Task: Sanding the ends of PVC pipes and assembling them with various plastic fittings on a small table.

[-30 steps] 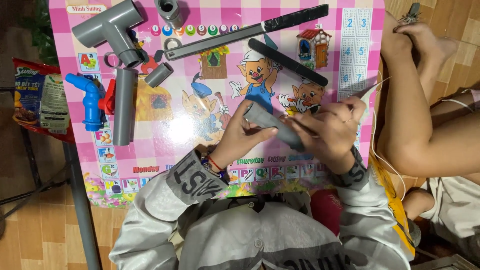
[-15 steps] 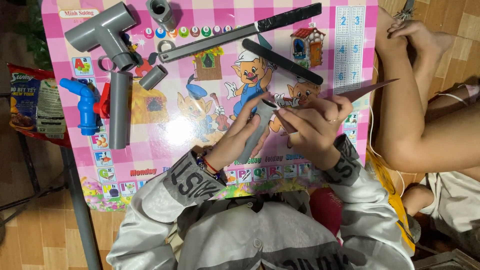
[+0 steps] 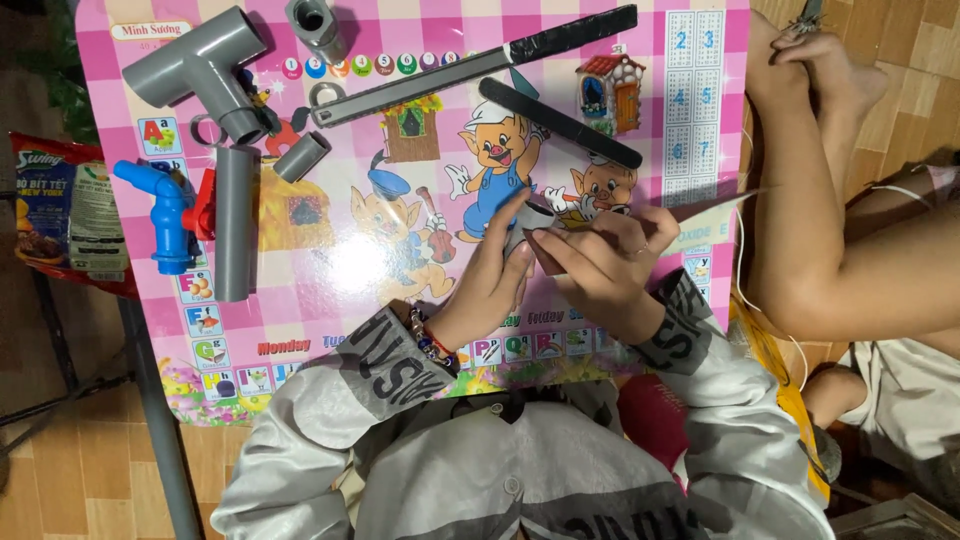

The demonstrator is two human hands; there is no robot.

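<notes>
The table [image 3: 330,250] carries everything. At its far left corner lies a T-shaped fitting [image 3: 200,65], and just nearer a long pipe [image 3: 232,222] lies beside the tap [image 3: 165,215], which is on its left. A short pipe piece [image 3: 301,156] rests right of the long pipe. Two long flat tools [image 3: 470,65] [image 3: 560,122] lie across the far middle. Near the front middle, the left hand [image 3: 492,285] and the right hand [image 3: 600,268] meet around a pipe section [image 3: 530,220] (mostly covered). A snack bag [image 3: 60,215] sits left of the table.

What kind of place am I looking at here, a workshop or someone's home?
Most likely a home, not a workshop. The work surface is a small pink children's table printed with cartoon pigs, standing on a wooden parquet floor. A snack bag lies beside it, and another person sits barefoot alongside.
</notes>
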